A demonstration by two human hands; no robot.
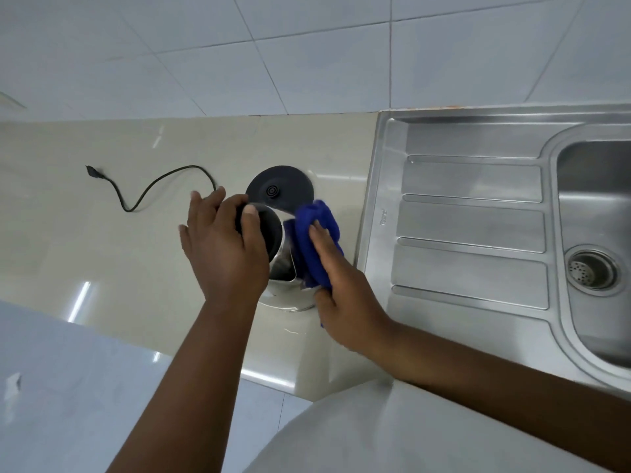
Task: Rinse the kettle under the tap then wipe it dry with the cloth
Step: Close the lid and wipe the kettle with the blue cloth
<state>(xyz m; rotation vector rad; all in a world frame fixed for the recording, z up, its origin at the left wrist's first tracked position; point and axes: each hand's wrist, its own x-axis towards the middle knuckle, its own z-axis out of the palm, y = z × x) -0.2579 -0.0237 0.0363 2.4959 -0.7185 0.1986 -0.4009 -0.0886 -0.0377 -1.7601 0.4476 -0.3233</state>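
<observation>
Shiny steel kettle (283,268) – left hand (225,247) gripping top, right hand (345,302) pressing blue cloth (316,240)

A round black kettle base (279,187) sits on the glossy beige bench (102,240), near the back. Its black cord (150,187) curls away to the left and ends in a plug (94,172) lying loose on the bench. To the right is a steel sink (596,206) with a ribbed drainboard (471,233) and a round drain strainer (592,271). Pale wall tiles (307,52) rise behind.
</observation>
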